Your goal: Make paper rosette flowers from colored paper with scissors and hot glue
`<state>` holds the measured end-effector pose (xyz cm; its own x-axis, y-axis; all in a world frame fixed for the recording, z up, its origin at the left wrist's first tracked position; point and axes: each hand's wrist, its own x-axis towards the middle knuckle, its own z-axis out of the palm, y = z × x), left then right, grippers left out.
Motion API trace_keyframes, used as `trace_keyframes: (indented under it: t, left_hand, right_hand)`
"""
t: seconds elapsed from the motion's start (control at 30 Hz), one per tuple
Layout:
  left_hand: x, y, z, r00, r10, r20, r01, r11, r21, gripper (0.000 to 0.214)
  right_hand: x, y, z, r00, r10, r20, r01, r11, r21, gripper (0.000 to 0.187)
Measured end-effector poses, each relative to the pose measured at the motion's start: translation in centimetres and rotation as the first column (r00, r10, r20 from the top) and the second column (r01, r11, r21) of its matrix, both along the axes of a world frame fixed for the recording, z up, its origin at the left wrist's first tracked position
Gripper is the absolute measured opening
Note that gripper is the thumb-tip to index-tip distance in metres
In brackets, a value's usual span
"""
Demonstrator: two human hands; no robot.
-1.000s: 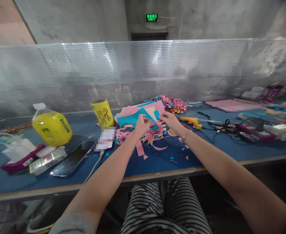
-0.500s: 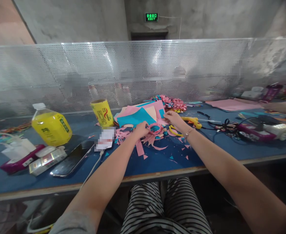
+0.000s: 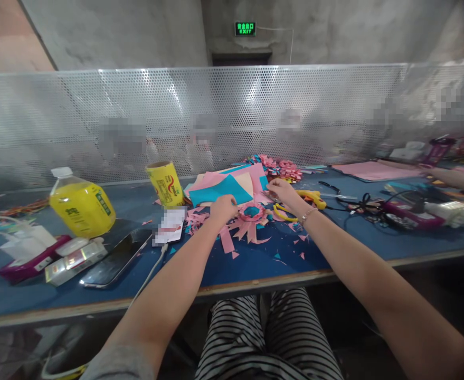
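Note:
A pink paper rosette with a blue centre and pink tails lies on the table between my hands. My left hand is just left of it, apart from its rim, with fingers curled together; what they hold, if anything, is hidden. To the rosette's upper right, my right hand has its fingertips pinched, and I cannot make out what is in them. A blue paper sheet lies over pink paper behind the hands. Yellow-handled scissors rest under my right wrist.
A yellow tool like a glue gun lies to the right. Pink and blue paper flowers are heaped behind. To the left stand a yellow roll, phone and jug. Another person's hand is at far right.
My left hand has moved slightly left, off the rosette, whose blue centre now shows more fully. My right hand has shifted a little to the right. The other person's arm reaches further into view.

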<state>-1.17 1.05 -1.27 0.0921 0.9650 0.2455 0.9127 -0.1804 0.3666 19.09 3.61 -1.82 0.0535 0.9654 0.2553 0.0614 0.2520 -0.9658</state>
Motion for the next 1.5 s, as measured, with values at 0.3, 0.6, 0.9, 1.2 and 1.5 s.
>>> trace_keyframes:
  t: [0.3,0.6,0.9,1.2,1.5]
  left_hand:
    - [-1.2,-0.1,0.0,0.979,0.139,-0.15,-0.082,0.939,0.333,0.022]
    - [0.8,0.8,-1.2,0.977,-0.211,-0.01,0.21,0.974,-0.089,0.021]
    - [1.0,0.2,-0.5,0.966,-0.098,0.24,0.115,0.992,-0.059,0.012]
    - [-0.3,-0.6,1.4,0.964,-0.095,0.247,-0.071,0.807,0.586,0.01]
    - [-0.9,-0.7,1.3,0.972,-0.231,0.035,0.151,0.738,0.657,0.016]
  right_hand:
    - [0.2,0.3,-0.2,0.999,0.019,0.033,-0.02,0.999,0.047,0.033]
    - [0.1,0.1,0.1,1.0,0.021,0.001,-0.021,0.999,0.041,0.031]
    - [0.5,0.1,0.2,1.0,0.014,-0.005,-0.014,0.998,0.061,0.033]
    - [1.3,0.1,1.2,0.975,-0.111,-0.191,0.137,0.983,0.125,0.028]
    - [1.3,0.2,1.0,0.956,-0.081,-0.282,0.113,0.988,0.1,0.034]
